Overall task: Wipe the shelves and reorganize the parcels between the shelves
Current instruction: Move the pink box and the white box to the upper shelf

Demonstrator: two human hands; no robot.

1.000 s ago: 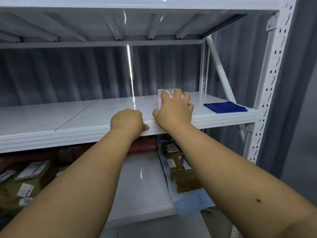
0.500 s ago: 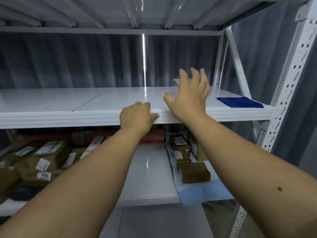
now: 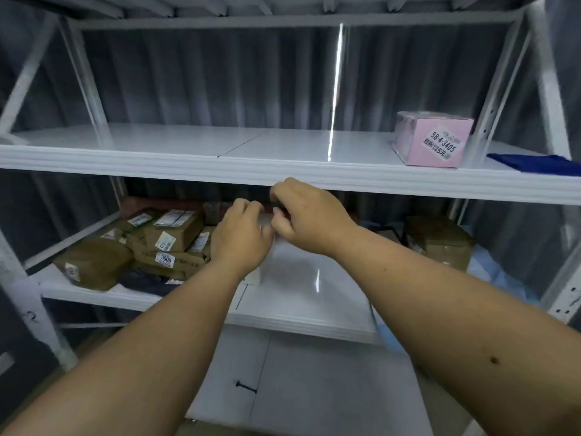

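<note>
I held both hands below the upper shelf [image 3: 283, 171], over the lower shelf [image 3: 308, 297]. The left hand [image 3: 242, 240] and right hand [image 3: 308, 215] were loosely curled, holding nothing. The brown parcels [image 3: 169, 237] lay just left of the left hand, the nearer one.
</note>
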